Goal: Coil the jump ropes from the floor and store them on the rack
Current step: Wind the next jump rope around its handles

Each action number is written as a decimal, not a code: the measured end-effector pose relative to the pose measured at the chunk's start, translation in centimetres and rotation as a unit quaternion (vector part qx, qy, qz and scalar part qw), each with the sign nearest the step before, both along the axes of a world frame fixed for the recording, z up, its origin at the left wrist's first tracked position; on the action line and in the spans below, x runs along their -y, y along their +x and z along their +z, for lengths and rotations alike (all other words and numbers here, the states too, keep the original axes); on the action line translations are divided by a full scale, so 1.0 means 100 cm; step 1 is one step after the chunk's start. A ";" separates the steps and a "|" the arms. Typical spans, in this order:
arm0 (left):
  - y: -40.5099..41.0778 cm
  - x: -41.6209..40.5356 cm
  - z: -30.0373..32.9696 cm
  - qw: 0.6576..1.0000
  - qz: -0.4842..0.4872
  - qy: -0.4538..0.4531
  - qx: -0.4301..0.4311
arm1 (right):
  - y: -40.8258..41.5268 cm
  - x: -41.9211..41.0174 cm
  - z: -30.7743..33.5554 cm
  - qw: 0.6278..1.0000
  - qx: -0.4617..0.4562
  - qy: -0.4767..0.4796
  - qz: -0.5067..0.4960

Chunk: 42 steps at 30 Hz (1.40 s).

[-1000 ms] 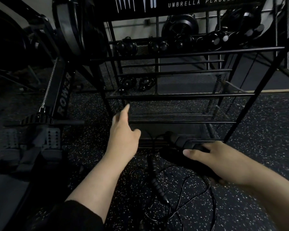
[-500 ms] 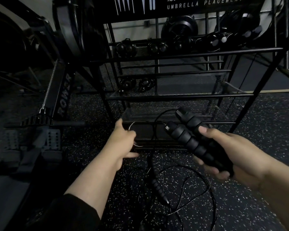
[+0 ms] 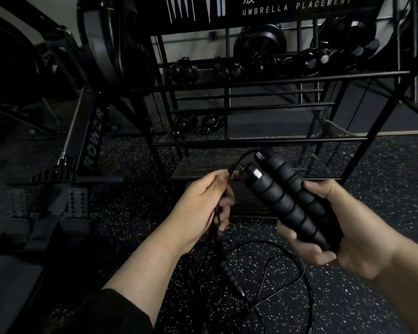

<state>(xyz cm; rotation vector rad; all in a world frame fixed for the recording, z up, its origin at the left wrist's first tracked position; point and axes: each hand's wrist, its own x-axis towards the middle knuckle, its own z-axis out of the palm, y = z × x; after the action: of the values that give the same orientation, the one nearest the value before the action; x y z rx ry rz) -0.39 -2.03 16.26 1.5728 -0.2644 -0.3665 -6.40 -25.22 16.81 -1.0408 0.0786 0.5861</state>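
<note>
Ribbed black handles [image 3: 292,203] (thin cord [image 3: 229,172]) in hands

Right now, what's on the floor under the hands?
Under the left hand and right hand lie loops of thin black cord and another ribbed handle on the speckled floor. The arms hide some cord.

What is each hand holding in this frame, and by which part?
The right hand grips both ribbed jump rope handles together around their lower ends. The left hand pinches the thin black cord just below the handle tops.
</note>
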 end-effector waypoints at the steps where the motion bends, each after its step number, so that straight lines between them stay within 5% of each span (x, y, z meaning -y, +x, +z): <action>1: 0.000 0.001 0.000 1.000 -0.006 0.014 -0.003 | -0.003 -0.002 0.002 1.000 0.006 0.005 -0.026; 7: 0.002 0.007 -0.015 0.968 -0.062 0.227 0.088 | -0.009 -0.017 0.009 0.997 0.028 0.053 -0.057; 12: 0.002 0.008 -0.015 0.979 -0.026 0.184 0.079 | -0.007 -0.022 0.006 0.991 0.055 0.070 -0.102; 16: 0.007 0.000 -0.014 0.947 -0.077 0.301 0.087 | -0.007 -0.020 0.013 0.984 0.063 0.076 -0.149; 20: 0.017 -0.018 -0.032 0.906 -0.053 0.419 0.024 | -0.007 -0.021 0.015 0.980 0.072 0.067 -0.172; 23: 0.017 -0.020 -0.039 0.944 0.043 0.306 -0.118 | -0.006 -0.017 0.022 0.973 0.087 0.078 -0.202; 28: 0.026 -0.028 -0.051 0.919 0.137 0.281 -0.241 | -0.003 -0.008 0.032 0.969 0.121 0.068 -0.204; 32: 0.025 -0.017 -0.053 0.901 0.115 0.415 -0.043 | -0.005 -0.017 0.030 0.980 0.120 0.036 -0.157; 34: 0.022 -0.009 -0.037 0.942 0.166 0.290 0.023 | -0.007 -0.021 0.029 0.982 0.112 0.026 -0.148; 37: 0.015 0.001 -0.012 0.980 0.115 0.127 0.099 | -0.011 -0.025 0.029 0.986 0.092 0.018 -0.139; 42: 0.012 0.019 -0.007 0.981 0.026 0.094 0.168 | -0.019 -0.030 0.031 0.992 0.076 0.011 -0.100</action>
<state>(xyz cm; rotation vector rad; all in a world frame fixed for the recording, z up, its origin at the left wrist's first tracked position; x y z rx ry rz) 0.80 -3.91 15.57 1.8239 -0.4577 -0.0842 -8.32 -22.18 19.93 -1.0394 0.0427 0.3234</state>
